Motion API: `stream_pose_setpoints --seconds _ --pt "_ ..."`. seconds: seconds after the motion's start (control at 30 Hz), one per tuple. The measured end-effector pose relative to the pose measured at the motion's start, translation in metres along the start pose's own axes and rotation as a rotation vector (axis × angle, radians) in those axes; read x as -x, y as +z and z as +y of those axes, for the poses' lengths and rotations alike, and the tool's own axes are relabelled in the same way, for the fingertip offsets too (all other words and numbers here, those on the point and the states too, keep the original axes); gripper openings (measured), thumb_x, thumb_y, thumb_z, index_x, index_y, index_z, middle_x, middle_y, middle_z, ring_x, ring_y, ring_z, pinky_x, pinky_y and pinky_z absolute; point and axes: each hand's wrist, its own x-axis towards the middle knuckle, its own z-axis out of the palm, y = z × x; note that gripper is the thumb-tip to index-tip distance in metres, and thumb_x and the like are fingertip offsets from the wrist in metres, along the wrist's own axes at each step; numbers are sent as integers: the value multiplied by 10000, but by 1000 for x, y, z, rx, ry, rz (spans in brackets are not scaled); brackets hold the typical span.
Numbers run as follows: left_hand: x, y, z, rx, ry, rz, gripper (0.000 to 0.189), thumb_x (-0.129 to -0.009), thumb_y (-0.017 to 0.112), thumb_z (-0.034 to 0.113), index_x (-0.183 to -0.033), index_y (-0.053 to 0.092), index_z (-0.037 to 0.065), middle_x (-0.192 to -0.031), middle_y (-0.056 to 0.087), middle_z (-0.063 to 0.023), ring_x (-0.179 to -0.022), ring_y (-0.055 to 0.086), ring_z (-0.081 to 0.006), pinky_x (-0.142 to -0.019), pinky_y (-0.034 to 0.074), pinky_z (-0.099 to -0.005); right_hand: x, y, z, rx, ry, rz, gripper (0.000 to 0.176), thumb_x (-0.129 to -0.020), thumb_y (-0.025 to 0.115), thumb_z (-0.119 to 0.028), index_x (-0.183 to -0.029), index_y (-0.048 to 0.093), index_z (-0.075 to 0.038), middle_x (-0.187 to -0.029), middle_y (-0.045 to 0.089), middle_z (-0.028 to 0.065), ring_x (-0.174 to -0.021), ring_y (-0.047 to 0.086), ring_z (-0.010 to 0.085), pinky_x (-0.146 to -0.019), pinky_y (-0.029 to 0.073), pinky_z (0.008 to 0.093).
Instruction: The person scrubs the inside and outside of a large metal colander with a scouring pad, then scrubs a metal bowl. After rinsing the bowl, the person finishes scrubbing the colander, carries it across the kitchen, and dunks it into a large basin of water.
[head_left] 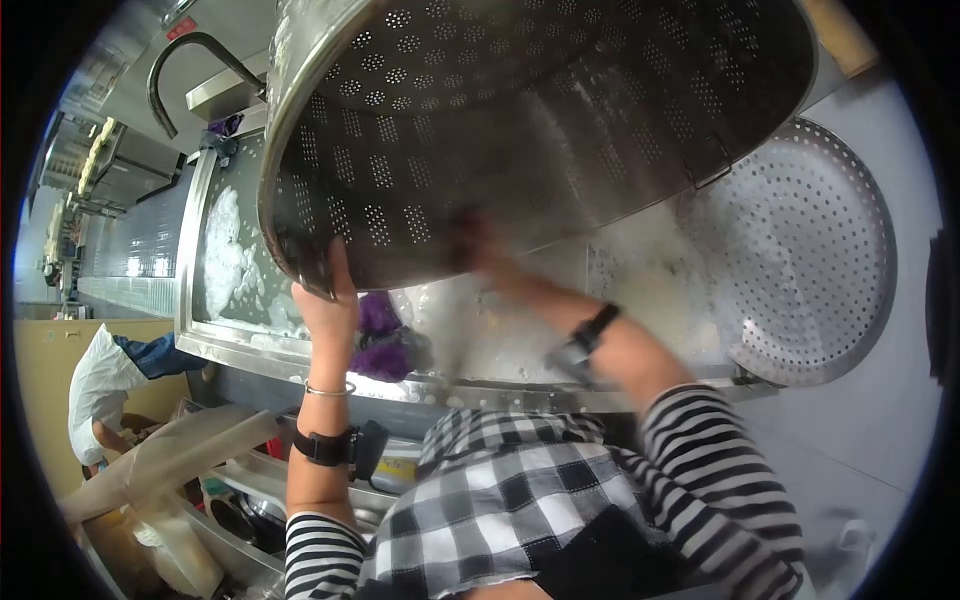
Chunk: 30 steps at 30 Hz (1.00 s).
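A large perforated metal strainer pot is tipped on its side over the sink, its open mouth towards me. My left hand is closed on its rim at the lower left, by a small handle. Inside the mouth, near the lower wall, my right hand is smeared by motion. Its fingers do not show clearly, so whether it holds anything is hidden. A purple cloth lies by the sink's near edge, just right of my left wrist.
Foamy water fills the metal sink. A round perforated metal tray leans at the right. A curved faucet stands at the upper left. Another person bends over at the far left, beyond shelving with containers.
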Motion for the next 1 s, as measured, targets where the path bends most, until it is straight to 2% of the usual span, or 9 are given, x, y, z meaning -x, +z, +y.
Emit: stream_pose_setpoints --seconds 0.1,0.17,0.23,0.37,0.47,0.57,0.7,0.8,1.0 --pt "11 3 -15 58 -65 -24 156 -841 526 82 -881 589 -55 -830 623 -189 -696 614 -298 -607 450 -364 27 -89 143 396 308 -74 310 -811 486 -120 -1117 507 -72 -1046 503 125 -982 459 282 -843 341 448" --pt "23 14 -12 62 -12 -8 162 -843 525 85 -899 580 -57 -837 618 -189 -705 608 -294 -619 449 -358 17 -133 151 881 -9 12 316 -820 469 -135 -1126 503 -67 -1118 486 144 -1029 445 318 -848 338 464" --pt "29 28 -3 69 60 20 170 -844 524 87 -917 571 -60 -844 614 -190 -714 601 -291 -631 448 -351 0 -115 107 371 758 -156 302 -814 474 -164 -1102 525 -91 -1171 478 140 -1075 440 316 -871 340 461" --pt "38 34 9 178 -12 38 185 -827 544 76 -970 553 -40 -874 599 -171 -754 578 -292 -664 446 -367 -62 -46 -70 155 133 -411 367 -753 514 -211 -1110 556 -137 -1191 485 124 -1152 422 311 -928 373 442" --pt "33 6 -19 221 -144 -522 341 -733 666 102 -1016 521 -21 -842 581 -142 -761 567 -257 -619 454 -337 -92 -52 -102 -548 228 -35 216 -704 551 -162 -889 657 -123 -1170 494 130 -1100 443 307 -900 387 445" --pt "21 -28 33 283 -1 -223 458 -650 742 111 -1025 499 13 -826 538 -95 -712 562 -221 -577 457 -299 -52 -62 -19 329 -371 -549 462 -736 539 -193 -1194 508 -139 -1246 442 109 -1189 368 311 -964 342 442" --pt "-18 -41 55 -48 147 -72 350 -669 736 110 -905 491 26 -786 523 -77 -622 547 -201 -536 445 -283 -70 -96 130 616 285 -468 449 -805 462 -265 -1151 468 21 -1176 482 197 -1102 448 330 -909 355 440" --pt "-31 -40 38 -169 178 -14 84 -793 560 9 -871 543 -15 -691 563 -151 -580 571 -247 -577 461 -296 -166 -165 94 999 366 -662 427 -813 477 -260 -1163 466 -15 -1158 499 183 -1086 464 298 -856 388 421" --pt "-35 -40 5 -87 299 -15 215 -780 546 -27 -990 548 -72 -806 625 -178 -704 640 -250 -636 482 -298 -166 17 107 609 156 -179 304 -846 456 -184 -1121 497 -61 -1132 525 135 -1019 507 233 -825 415 411"
